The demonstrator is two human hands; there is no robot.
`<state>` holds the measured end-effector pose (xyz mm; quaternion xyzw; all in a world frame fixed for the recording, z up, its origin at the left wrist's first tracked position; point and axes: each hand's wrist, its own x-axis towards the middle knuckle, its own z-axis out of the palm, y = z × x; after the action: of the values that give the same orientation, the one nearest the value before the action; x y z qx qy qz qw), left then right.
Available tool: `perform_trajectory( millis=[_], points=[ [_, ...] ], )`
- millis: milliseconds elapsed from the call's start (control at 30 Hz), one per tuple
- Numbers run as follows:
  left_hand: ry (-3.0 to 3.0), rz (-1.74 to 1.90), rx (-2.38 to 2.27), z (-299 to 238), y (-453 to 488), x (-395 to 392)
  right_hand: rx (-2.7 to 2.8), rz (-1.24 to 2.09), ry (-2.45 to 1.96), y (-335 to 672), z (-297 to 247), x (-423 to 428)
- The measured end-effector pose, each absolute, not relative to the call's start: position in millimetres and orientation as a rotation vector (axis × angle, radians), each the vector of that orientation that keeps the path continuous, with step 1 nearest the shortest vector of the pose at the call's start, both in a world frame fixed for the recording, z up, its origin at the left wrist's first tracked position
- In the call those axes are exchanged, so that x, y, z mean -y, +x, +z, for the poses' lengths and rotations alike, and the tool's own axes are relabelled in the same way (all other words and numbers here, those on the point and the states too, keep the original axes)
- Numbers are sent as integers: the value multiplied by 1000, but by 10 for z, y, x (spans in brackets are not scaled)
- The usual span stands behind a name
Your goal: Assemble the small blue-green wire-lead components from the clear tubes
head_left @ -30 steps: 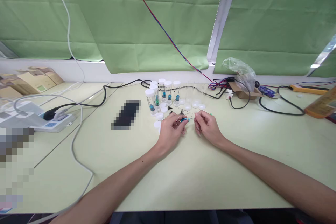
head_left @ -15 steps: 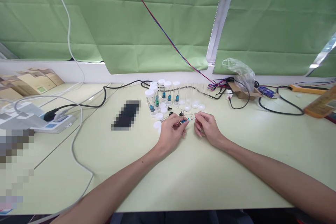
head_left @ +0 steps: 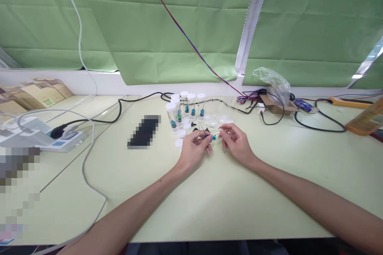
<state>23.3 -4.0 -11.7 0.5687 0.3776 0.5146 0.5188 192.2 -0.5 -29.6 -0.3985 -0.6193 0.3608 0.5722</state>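
My left hand (head_left: 193, 150) is closed, thumb and fingers pinching a small teal part (head_left: 214, 137) with thin dark leads; its exact kind is too small to tell. Just to the right, my right hand (head_left: 236, 143) has thumb and forefinger drawn together close by the teal part. A thin pale strand shows near those fingertips, but what they grip is unclear. Small black pieces (head_left: 194, 124) lie behind my left hand. Beyond them stand several clear tubes (head_left: 192, 107) with white caps, each with a teal or green part inside. White round caps (head_left: 182, 133) lie beside my left hand.
Several uncapped clear tubes (head_left: 226, 105) stand behind my right hand. A blurred-out dark rectangle (head_left: 144, 131) lies to the left, past it a white power strip (head_left: 67, 139) with cables. At back right are a cardboard box (head_left: 279, 106) with a plastic bag and an orange bottle (head_left: 366, 117).
More of the teal part now shows beyond my left fingertips. My right hand has shifted slightly left, its fingertips nearer the part. The dark strand between the hands no longer shows.
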Motion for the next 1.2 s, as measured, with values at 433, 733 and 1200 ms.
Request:
perform_trajectory(
  millis=[433,733,1200],
  points=[
    [1407,1219,-903,-126,228,40,1537,690,-970,1958,-316,2],
    [1444,1218,-908,-114,216,50,1519,715,-978,1945,-282,47],
    [1439,1226,-952,-76,216,65,1550,698,-1022,1925,-261,84]
  ],
)
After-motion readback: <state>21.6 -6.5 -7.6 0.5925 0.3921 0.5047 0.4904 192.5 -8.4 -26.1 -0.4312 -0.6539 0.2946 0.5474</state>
